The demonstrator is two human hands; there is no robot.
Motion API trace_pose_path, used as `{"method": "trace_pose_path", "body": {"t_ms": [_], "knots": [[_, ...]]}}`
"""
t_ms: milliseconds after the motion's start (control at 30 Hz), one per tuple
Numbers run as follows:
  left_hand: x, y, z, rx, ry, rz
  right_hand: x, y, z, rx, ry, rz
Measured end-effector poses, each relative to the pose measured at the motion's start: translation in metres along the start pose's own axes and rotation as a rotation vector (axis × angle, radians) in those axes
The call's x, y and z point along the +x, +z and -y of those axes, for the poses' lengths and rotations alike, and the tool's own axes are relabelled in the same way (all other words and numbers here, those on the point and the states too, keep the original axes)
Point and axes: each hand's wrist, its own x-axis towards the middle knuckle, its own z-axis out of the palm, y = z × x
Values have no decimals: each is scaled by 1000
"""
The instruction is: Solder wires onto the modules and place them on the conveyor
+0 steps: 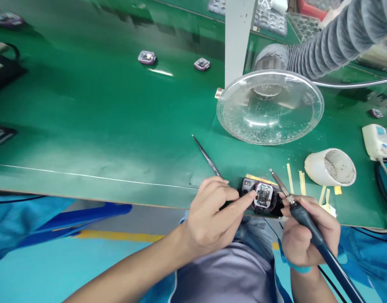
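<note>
A small square electronic module (263, 195), with a pale rim and exposed circuitry, sits in a black holder (246, 184) at the table's front edge. My left hand (214, 210) reaches its extended index finger to the module's left rim, while its other fingers curl against the holder's left end. Dark pointed tweezers (206, 157) angle away from beneath this hand, tip to the upper left; their rear end is hidden. In my right hand (310, 231) is a soldering iron (307, 221), gripped near its front. Its tip points up-left, just above and right of the module, apart from it.
A clear fume hood (270, 109) on a grey hose (332, 40) hangs behind the holder. On the right are a white cup (330, 167) and yellow tape strips (302, 183). Similar modules lie farther back, including one module (147, 57) and another module (201, 64).
</note>
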Motion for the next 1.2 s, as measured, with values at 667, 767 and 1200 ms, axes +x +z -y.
{"method": "trace_pose_path", "body": {"t_ms": [667,767,1200], "knots": [[-3,1,-1,39,-53,14,-8,9,5,81,63,-105],[-2,2,-2,40,-56,16,-4,10,12,103,109,-112],[0,4,-3,11,-58,-9,1,18,8,100,73,-229]]}}
